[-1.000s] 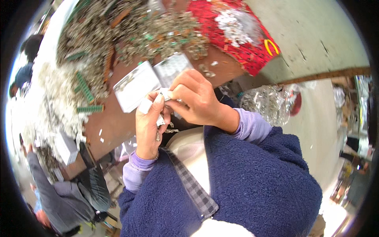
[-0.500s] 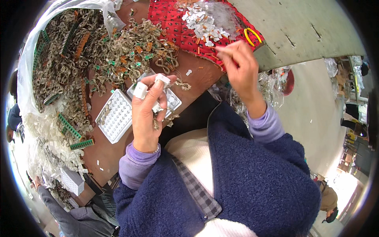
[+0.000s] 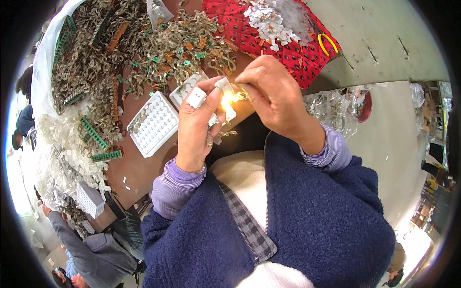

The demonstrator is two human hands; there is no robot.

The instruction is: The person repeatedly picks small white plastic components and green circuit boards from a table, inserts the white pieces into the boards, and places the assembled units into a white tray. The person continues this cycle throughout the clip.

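Observation:
My left hand is closed around small white plastic cases, which stick out between its thumb and fingers. Warm yellow light glows from a light string at its fingertips. My right hand is close beside it, thumb and forefinger pinched at the glowing spot; what lies between them is too small to make out. Below and left of the hands sits a white tray with rows of small round pockets, some filled with silvery discs. Another white tray is partly hidden behind my left hand.
Tangled light strings with green and orange tabs heap up at the far left. A red patterned cloth bears white pieces and yellow-handled pliers. Clear plastic bags lie at right. Another person's grey sleeve shows lower left.
My right hand has come down and left from beside the red cloth to my left hand's fingertips. The light string there now glows. The view has shifted slightly.

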